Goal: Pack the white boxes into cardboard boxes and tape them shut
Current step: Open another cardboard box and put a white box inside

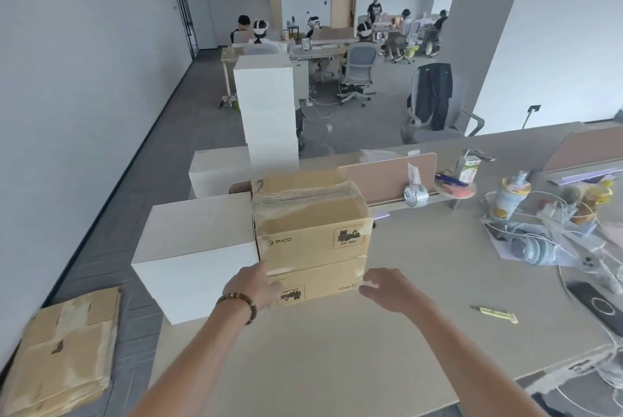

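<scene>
Two taped cardboard boxes stand stacked on the table: the upper box (pixel 313 217) and the lower box (pixel 320 281). My left hand (pixel 258 285) rests against the lower box's left front corner, fingers fairly straight. My right hand (pixel 384 285) is at its right front corner with loosely curled fingers; whether it touches the box is unclear. A large white box (pixel 195 254) sits just left of the stack. Behind it, a tall pile of white boxes (pixel 268 113) rises, with another white box (pixel 219 172) at its left. A roll of clear tape (pixel 415 194) lies by the divider.
Flattened cardboard (pixel 64 352) lies low at the left. A yellow utility knife (pixel 495 313) rests on the table (pixel 337 366) at the right, near cables, headphones (pixel 532 249), a phone (pixel 598 307) and a drink carton (pixel 468 168). Seated people and chairs fill the room behind.
</scene>
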`<control>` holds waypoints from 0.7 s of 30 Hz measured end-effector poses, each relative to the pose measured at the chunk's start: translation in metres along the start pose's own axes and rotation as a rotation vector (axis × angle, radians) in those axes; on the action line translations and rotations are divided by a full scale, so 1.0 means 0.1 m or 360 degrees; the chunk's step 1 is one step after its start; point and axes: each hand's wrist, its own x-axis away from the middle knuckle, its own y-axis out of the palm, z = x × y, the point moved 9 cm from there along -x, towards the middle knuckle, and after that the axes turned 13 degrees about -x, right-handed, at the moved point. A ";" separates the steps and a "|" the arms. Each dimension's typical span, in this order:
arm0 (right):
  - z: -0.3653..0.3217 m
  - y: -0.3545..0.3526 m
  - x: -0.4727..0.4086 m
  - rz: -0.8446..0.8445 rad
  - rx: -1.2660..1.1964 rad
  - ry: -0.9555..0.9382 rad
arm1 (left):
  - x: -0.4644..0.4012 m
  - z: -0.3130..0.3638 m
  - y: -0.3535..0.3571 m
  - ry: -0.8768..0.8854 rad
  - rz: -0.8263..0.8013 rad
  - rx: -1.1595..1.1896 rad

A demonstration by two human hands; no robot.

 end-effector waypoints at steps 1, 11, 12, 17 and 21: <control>0.03 -0.06 -0.12 0.0017 0.0003 0.0014 | -0.09 -0.01 -0.01 -0.0020 0.0028 -0.0010; 0.10 -0.54 -1.18 0.0132 -0.0140 0.0174 | -1.02 -0.28 0.23 -0.0150 0.0029 0.0508; 0.09 -0.59 -1.27 0.0150 -0.0201 0.0187 | -1.10 -0.30 0.24 -0.0172 0.0038 0.0554; 0.12 -0.65 -1.60 0.0195 -0.0363 0.0228 | -1.37 -0.40 0.18 -0.0332 0.0133 0.0627; 0.12 -0.71 -1.77 0.0150 -0.0445 0.0169 | -1.44 -0.40 0.19 -0.0371 0.0135 0.0602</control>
